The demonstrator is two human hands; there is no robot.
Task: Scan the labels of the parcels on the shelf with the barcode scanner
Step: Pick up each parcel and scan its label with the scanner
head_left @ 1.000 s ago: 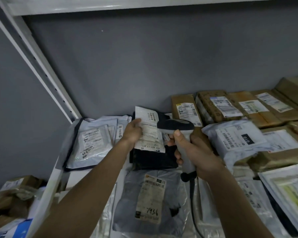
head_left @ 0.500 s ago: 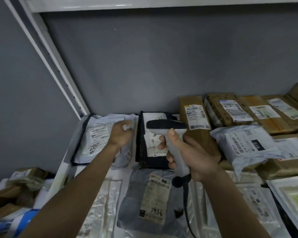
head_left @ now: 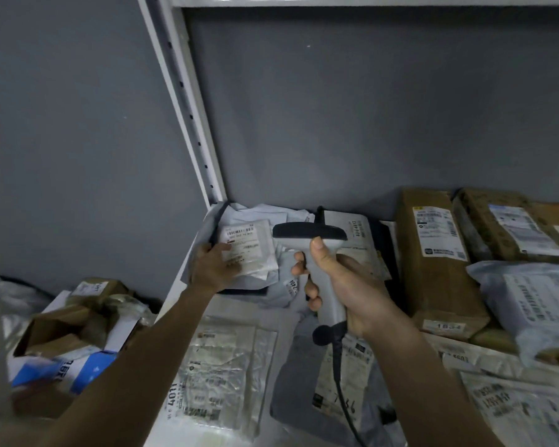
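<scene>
Your right hand (head_left: 352,291) is wrapped around the grip of the barcode scanner (head_left: 317,253), thumb up the back of the neck, fingers (head_left: 299,269) curled round the front; its dark head sits level in front of the far-left parcels. Your left hand (head_left: 212,269) lies on the white poly mailer (head_left: 252,253) in the shelf's back-left corner, fingers spread over the near edge of its label (head_left: 244,243), pressing rather than gripping as far as the view shows.

The main risk is a wrong read. The scanner head sits between that label and the label on the black parcel (head_left: 365,240) just to its right, so a trigger pull before you swing left could catch the neighbour instead. Your left fingertips also cover part of the label; if they slide onto the barcode at its top, the scan will fail. The mailer is soft and wrinkled, which could bend the bars. The cable (head_left: 339,388) trails down over the grey mailer (head_left: 333,391) in front and could drag it as you move.

You can't see the scanner's window or any beam, so its exact aim is unclear. The trigger finger is hidden behind the grip. Parcels at the right edge are cut off, and most label print is too blurred to read.
</scene>
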